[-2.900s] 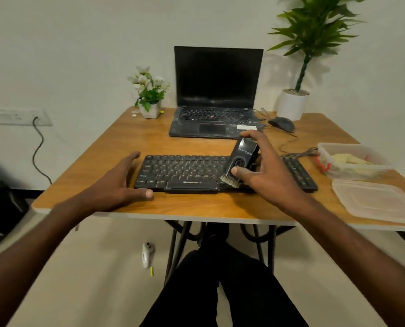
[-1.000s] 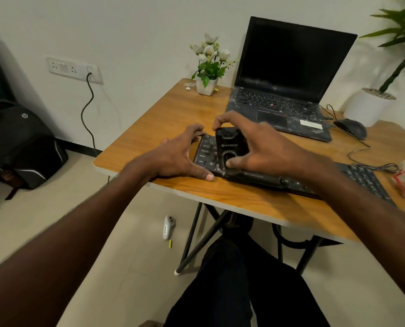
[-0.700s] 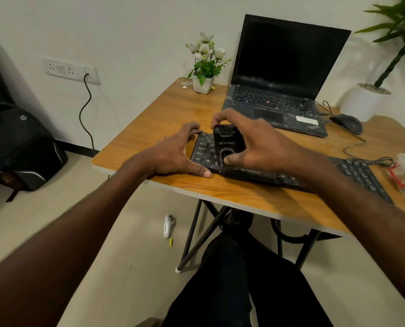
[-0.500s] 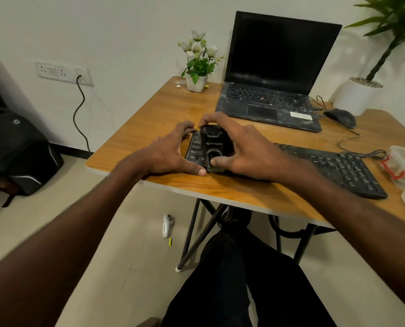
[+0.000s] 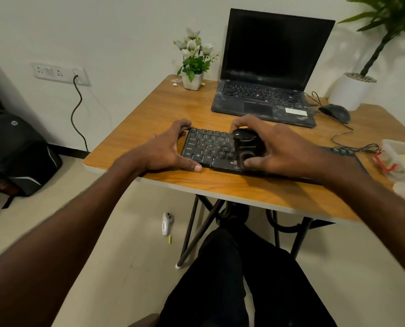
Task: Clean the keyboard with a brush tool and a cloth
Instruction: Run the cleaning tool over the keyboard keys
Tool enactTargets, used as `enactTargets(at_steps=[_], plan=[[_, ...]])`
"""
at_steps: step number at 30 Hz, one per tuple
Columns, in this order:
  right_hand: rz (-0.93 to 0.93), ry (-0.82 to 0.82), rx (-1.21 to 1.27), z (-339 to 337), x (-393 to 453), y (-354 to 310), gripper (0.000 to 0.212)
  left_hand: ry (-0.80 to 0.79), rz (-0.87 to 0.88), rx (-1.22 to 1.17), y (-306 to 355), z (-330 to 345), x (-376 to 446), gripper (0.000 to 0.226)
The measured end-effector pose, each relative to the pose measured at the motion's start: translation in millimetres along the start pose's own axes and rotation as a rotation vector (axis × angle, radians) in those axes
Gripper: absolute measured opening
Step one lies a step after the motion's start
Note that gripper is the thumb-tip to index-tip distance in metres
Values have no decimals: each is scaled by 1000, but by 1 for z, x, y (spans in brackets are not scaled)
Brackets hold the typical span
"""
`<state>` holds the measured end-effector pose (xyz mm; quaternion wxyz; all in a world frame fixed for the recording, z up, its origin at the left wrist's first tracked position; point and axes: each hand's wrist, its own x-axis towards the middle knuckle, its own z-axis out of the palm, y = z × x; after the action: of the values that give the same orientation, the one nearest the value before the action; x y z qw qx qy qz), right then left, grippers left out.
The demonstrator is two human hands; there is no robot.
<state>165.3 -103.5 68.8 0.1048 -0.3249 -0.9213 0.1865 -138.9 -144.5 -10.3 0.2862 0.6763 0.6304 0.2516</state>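
The right hand (image 5: 284,147), gripping the black brush tool (image 5: 248,147), is now working slightly further right across the keyboard (image 5: 208,147) on the table (image 5: 163,109). The left hand (image 5: 166,149) is bracing the keyboard's left end, fingers spread. Brushing is underway; remaining keys likely come next.

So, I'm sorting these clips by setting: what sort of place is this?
Probably a home office or study corner: a wooden desk against a plain wall carries an open laptop and keyboard, with potted plants and a backpack on the floor.
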Motion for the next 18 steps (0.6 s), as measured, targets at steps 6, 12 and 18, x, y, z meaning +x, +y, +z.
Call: enactTargets(at_steps=[6,12,18], plan=[[49,192,260,1,5,7,70,-15,-13,7,2,0,0,130],[20,159,239,14,26,6,74,-1,-55,7,5,-1,-2,114],[150,-33,17,-30,-3,32,75,-20,-73,-11,7,-1,-3,116]])
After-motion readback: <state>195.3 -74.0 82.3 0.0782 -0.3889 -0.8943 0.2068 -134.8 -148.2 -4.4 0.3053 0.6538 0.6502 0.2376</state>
